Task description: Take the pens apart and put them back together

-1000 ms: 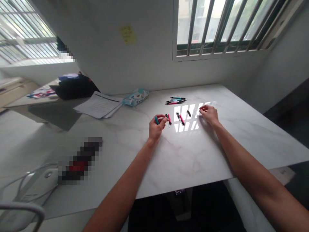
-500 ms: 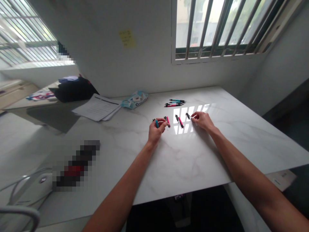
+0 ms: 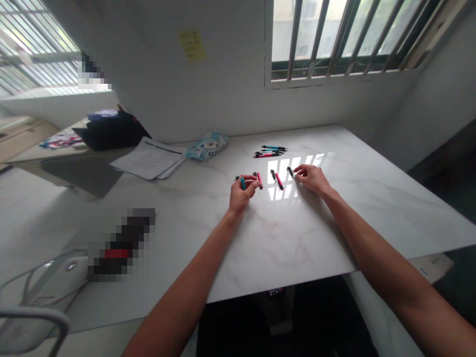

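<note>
My left hand (image 3: 241,194) is low over the marble-look table, thumb and fingers curled together, fingertips beside a red pen barrel (image 3: 260,180). A teal barrel (image 3: 243,183) shows inside the curl; whether it is held or lies beneath is unclear. A small black piece (image 3: 237,178) lies beyond the knuckles. My right hand (image 3: 312,179) pinches the near end of a slim pen with a black part (image 3: 290,171); the fingers hide the rest. Between my hands lie another red barrel (image 3: 278,181) and a black pen piece (image 3: 273,174).
Several teal, red and black pens (image 3: 270,152) lie grouped further back. A blue-white wipes packet (image 3: 208,147) and printed papers (image 3: 150,158) are at back left. A grey device with cables (image 3: 59,282) stands at front left. Behind is the wall with a barred window (image 3: 334,39).
The view has tilted slightly, so everything sits a little higher in the frame. My hands have hardly moved relative to the pens.
</note>
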Action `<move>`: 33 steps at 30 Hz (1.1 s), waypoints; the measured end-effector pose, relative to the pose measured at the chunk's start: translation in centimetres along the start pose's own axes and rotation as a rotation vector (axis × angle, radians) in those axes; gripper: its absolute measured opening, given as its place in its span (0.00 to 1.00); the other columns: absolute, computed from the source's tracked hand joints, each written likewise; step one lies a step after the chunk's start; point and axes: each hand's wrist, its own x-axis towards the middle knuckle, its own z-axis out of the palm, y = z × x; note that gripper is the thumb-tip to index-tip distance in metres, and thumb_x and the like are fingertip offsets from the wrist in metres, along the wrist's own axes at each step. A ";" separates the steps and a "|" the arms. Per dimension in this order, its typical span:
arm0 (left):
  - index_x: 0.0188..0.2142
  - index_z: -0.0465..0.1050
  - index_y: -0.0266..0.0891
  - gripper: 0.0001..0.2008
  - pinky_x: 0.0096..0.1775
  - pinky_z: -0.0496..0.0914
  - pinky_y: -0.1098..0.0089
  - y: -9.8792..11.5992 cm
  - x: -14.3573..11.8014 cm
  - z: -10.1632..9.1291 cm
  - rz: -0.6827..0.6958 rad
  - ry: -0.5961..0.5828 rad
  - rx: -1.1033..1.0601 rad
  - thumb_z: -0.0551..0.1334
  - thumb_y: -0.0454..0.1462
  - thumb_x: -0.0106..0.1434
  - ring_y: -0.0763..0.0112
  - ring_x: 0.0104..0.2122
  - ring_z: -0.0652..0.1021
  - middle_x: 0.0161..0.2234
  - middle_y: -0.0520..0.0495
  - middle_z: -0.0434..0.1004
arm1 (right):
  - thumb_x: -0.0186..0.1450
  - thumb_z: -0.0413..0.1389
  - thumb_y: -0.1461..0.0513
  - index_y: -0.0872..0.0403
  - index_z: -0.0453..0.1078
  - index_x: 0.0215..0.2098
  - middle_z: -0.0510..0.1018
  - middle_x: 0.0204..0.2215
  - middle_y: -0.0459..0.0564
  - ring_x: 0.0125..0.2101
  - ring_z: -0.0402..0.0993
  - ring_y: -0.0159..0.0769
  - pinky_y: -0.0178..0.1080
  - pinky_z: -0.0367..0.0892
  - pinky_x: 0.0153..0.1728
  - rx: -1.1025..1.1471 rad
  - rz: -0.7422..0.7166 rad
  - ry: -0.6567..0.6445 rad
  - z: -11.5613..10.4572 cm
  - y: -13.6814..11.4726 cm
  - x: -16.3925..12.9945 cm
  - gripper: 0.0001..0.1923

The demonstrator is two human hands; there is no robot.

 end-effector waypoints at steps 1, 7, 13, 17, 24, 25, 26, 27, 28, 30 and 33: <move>0.34 0.75 0.38 0.15 0.24 0.55 0.73 0.0 0.0 0.0 -0.002 0.001 0.001 0.74 0.42 0.51 0.80 0.21 0.64 0.27 0.49 0.80 | 0.64 0.60 0.66 0.54 0.82 0.48 0.86 0.36 0.51 0.33 0.81 0.36 0.38 0.74 0.40 0.003 -0.001 -0.001 0.0 0.0 0.0 0.15; 0.36 0.76 0.38 0.16 0.24 0.54 0.73 -0.3 0.1 0.0 0.002 -0.025 -0.002 0.75 0.42 0.51 0.80 0.21 0.63 0.28 0.49 0.80 | 0.65 0.60 0.66 0.53 0.81 0.49 0.86 0.37 0.51 0.36 0.81 0.37 0.38 0.74 0.41 -0.004 -0.001 -0.010 -0.1 -0.2 0.0 0.15; 0.35 0.76 0.38 0.16 0.24 0.53 0.73 -0.6 0.1 0.0 -0.009 -0.052 0.018 0.75 0.43 0.51 0.80 0.20 0.62 0.26 0.51 0.77 | 0.65 0.60 0.65 0.53 0.82 0.46 0.86 0.37 0.51 0.35 0.81 0.37 0.39 0.74 0.40 -0.007 -0.013 -0.022 -0.3 -0.4 -0.2 0.13; 0.37 0.77 0.37 0.18 0.24 0.53 0.74 -0.4 -0.1 0.1 -0.030 -0.058 0.031 0.75 0.43 0.50 0.81 0.21 0.63 0.28 0.50 0.78 | 0.65 0.60 0.66 0.54 0.81 0.44 0.86 0.36 0.51 0.34 0.81 0.38 0.40 0.74 0.39 0.033 -0.061 0.013 -0.4 -0.5 -0.1 0.11; 0.43 0.74 0.38 0.25 0.25 0.54 0.75 0.0 -0.7 0.3 -0.110 -0.146 0.033 0.77 0.45 0.49 0.80 0.21 0.65 0.28 0.50 0.79 | 0.63 0.66 0.59 0.49 0.78 0.49 0.84 0.45 0.50 0.40 0.80 0.40 0.42 0.75 0.40 0.365 -0.496 -0.149 0.4 -5.2 -2.1 0.16; 0.44 0.73 0.38 0.27 0.25 0.54 0.75 0.1 -0.8 0.3 -0.124 -0.177 0.032 0.78 0.45 0.49 0.80 0.21 0.65 0.27 0.51 0.78 | 0.63 0.67 0.58 0.48 0.77 0.51 0.83 0.47 0.51 0.41 0.80 0.40 0.42 0.76 0.40 0.404 -0.548 -0.207 0.7 -6.2 -2.7 0.18; 0.45 0.72 0.38 0.27 0.25 0.54 0.75 0.1 -0.9 0.3 -0.140 -0.209 0.031 0.78 0.44 0.49 0.80 0.21 0.65 0.26 0.53 0.76 | 0.63 0.66 0.59 0.48 0.76 0.53 0.83 0.48 0.51 0.42 0.80 0.40 0.42 0.76 0.40 0.432 -0.589 -0.254 1.0 -7.1 -3.3 0.19; 0.45 0.72 0.39 0.28 0.25 0.54 0.75 0.1 -0.9 0.3 -0.155 -0.238 0.027 0.78 0.44 0.49 0.80 0.20 0.64 0.24 0.55 0.74 | 0.64 0.66 0.59 0.48 0.76 0.53 0.83 0.47 0.50 0.42 0.80 0.39 0.41 0.76 0.40 0.449 -0.622 -0.283 1.3 -7.9 -3.9 0.18; 0.46 0.71 0.39 0.29 0.24 0.54 0.75 0.2 -1.0 0.2 -0.168 -0.261 0.022 0.78 0.44 0.49 0.80 0.20 0.64 0.23 0.56 0.73 | 0.66 0.64 0.59 0.48 0.76 0.52 0.84 0.45 0.50 0.41 0.80 0.38 0.41 0.76 0.40 0.459 -0.643 -0.293 1.6 -8.6 -4.3 0.16; 0.46 0.71 0.39 0.29 0.24 0.54 0.75 0.1 -0.9 0.0 -0.181 -0.279 0.010 0.79 0.44 0.49 0.80 0.20 0.64 0.23 0.58 0.71 | 0.68 0.62 0.59 0.49 0.78 0.48 0.84 0.41 0.49 0.39 0.81 0.38 0.41 0.77 0.40 0.474 -0.651 -0.272 2.0 -9.3 -4.9 0.10; 0.47 0.70 0.40 0.30 0.24 0.53 0.75 0.0 -0.8 -0.3 -0.183 -0.262 -0.005 0.79 0.45 0.49 0.81 0.20 0.64 0.24 0.57 0.71 | 0.68 0.63 0.57 0.50 0.78 0.45 0.84 0.39 0.50 0.38 0.82 0.38 0.41 0.78 0.39 0.530 -0.605 -0.252 2.2 -9.4 -5.0 0.09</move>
